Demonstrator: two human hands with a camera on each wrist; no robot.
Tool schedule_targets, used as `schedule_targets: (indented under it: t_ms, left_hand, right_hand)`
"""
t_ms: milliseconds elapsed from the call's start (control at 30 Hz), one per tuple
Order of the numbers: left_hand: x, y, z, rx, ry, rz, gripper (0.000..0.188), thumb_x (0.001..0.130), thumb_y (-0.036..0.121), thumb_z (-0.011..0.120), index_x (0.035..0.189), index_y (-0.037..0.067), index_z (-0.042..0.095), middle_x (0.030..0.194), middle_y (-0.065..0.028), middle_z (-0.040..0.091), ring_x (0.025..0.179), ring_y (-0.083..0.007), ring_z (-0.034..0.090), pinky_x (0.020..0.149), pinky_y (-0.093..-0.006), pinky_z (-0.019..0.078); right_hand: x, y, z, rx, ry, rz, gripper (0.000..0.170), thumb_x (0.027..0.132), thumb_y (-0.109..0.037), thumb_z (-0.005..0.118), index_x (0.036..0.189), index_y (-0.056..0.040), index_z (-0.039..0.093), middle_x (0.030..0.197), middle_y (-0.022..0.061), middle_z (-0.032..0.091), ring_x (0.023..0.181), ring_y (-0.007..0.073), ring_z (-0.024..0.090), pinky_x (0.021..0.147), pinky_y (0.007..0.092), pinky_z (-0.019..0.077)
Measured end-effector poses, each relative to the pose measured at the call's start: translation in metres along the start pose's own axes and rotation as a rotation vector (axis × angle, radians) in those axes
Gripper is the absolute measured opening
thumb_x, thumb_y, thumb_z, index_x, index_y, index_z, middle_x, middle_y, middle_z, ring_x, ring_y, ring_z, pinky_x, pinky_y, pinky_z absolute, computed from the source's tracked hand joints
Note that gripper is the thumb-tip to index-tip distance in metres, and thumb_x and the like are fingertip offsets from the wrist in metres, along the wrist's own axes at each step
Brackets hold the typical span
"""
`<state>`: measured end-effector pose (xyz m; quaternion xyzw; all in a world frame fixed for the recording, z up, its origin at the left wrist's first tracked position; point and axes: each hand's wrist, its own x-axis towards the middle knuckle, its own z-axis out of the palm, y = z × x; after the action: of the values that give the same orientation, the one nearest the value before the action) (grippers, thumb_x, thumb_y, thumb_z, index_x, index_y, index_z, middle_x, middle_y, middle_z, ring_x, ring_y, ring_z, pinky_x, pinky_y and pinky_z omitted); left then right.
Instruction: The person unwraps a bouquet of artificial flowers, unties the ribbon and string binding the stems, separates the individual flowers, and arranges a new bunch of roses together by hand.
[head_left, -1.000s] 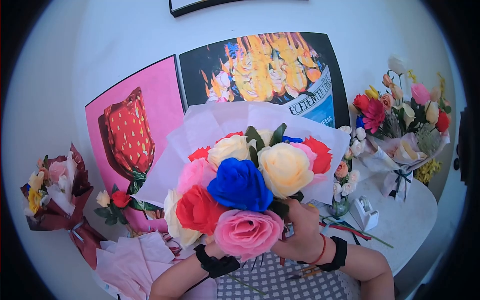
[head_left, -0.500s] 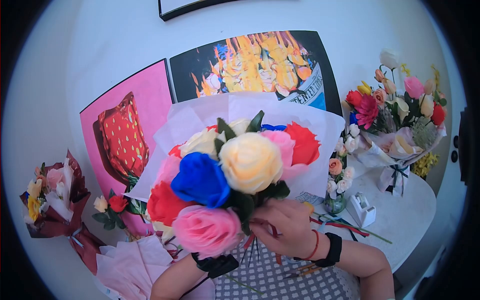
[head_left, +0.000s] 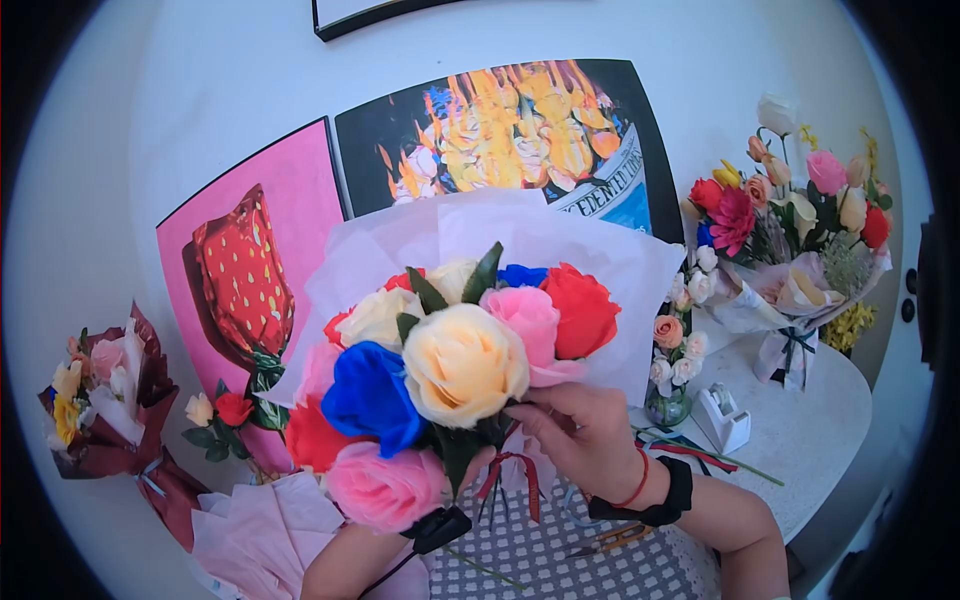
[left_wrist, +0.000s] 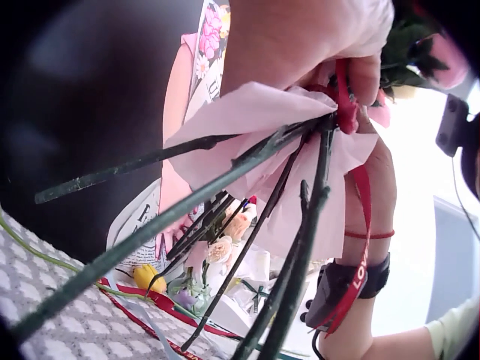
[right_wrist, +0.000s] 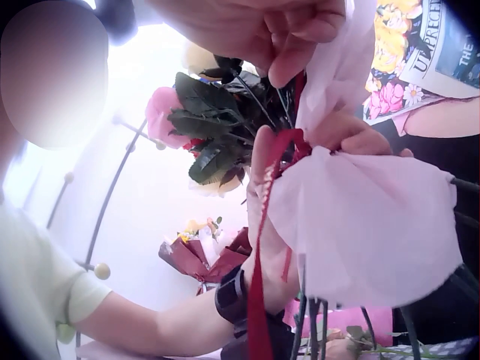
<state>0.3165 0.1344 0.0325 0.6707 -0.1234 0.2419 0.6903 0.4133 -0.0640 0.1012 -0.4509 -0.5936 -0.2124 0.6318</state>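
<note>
A bouquet (head_left: 465, 365) of cream, blue, red and pink artificial roses stands tilted toward me, backed by pale wrapping paper (head_left: 600, 245). My left hand (left_wrist: 307, 37) grips its neck, where a red ribbon (right_wrist: 271, 161) is tied; in the head view the roses hide most of this hand. Dark green stems (left_wrist: 217, 187) splay out below the paper. At the right side of the flowers is my right hand (head_left: 585, 440), fingers bent, thumb and forefinger close together under the cream rose. I cannot tell whether they pinch anything.
Scissors (head_left: 615, 538) and a loose stem lie on the checked cloth (head_left: 640, 570). A white tape dispenser (head_left: 722, 418) and a small glass vase (head_left: 668, 405) stand on the right. Pink paper (head_left: 260, 535) and a maroon-wrapped bouquet (head_left: 135, 425) are at left; another bouquet (head_left: 790, 240) stands back right.
The bouquet has shifted left and turned a little. My right hand has come out from beneath the flowers to their right side. The red ribbon's ends now show below the roses.
</note>
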Motion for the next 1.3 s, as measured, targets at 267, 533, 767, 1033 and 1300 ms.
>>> schedule_targets:
  t_ms: [267, 533, 767, 1033, 1300]
  left_hand:
    - [0.017, 0.01, 0.005, 0.035, -0.042, -0.01, 0.032, 0.087, 0.024, 0.052, 0.112, 0.004, 0.051, 0.107, -0.0077, 0.055, 0.102, -0.0171, 0.049, 0.092, -0.0311, 0.0349]
    - [0.03, 0.022, 0.008, 0.071, -0.047, -0.004, 0.032, 0.087, 0.024, 0.052, 0.112, 0.004, 0.051, 0.107, -0.0076, 0.055, 0.102, -0.0169, 0.049, 0.092, -0.0309, 0.0349]
    - [0.035, 0.033, 0.006, 0.101, -0.039, 0.011, 0.033, 0.087, 0.025, 0.052, 0.112, 0.004, 0.051, 0.107, -0.0075, 0.055, 0.102, -0.0167, 0.049, 0.092, -0.0307, 0.0349]
    - [0.036, 0.041, 0.007, 0.126, -0.026, 0.021, 0.033, 0.087, 0.025, 0.052, 0.112, 0.004, 0.051, 0.107, -0.0074, 0.055, 0.101, -0.0165, 0.049, 0.092, -0.0304, 0.0349]
    - [0.035, 0.044, 0.008, 0.144, -0.009, 0.013, 0.033, 0.087, 0.026, 0.052, 0.112, 0.004, 0.051, 0.106, -0.0073, 0.055, 0.101, -0.0163, 0.049, 0.091, -0.0302, 0.035]
  right_hand:
    - [-0.002, -0.009, -0.004, 0.123, -0.044, 0.115, 0.015, 0.074, -0.003, 0.059, 0.088, -0.0048, 0.064, 0.059, 0.0076, 0.059, 0.047, 0.0188, 0.058, 0.044, 0.0271, 0.0426]
    - [-0.002, -0.014, -0.009, 0.323, -0.186, 0.126, 0.007, 0.079, -0.003, 0.053, 0.081, -0.0004, 0.058, 0.061, 0.0078, 0.059, 0.051, 0.0165, 0.06, 0.046, 0.0263, 0.044]
    - [-0.001, -0.027, -0.012, 0.525, -0.268, 0.189, 0.017, 0.088, -0.009, 0.05, 0.094, 0.0039, 0.058, 0.071, 0.0048, 0.06, 0.055, 0.0094, 0.059, 0.049, 0.022, 0.0449]
    - [-0.004, -0.025, -0.01, 0.522, -0.216, 0.213, 0.016, 0.087, -0.011, 0.054, 0.087, 0.0038, 0.061, 0.065, 0.0024, 0.056, 0.054, 0.0049, 0.05, 0.049, 0.0198, 0.039]
    - [-0.005, -0.028, -0.01, 0.516, -0.099, 0.208, 0.016, 0.086, -0.009, 0.055, 0.081, 0.0043, 0.062, 0.064, 0.0047, 0.058, 0.058, 0.006, 0.05, 0.051, 0.0216, 0.0387]
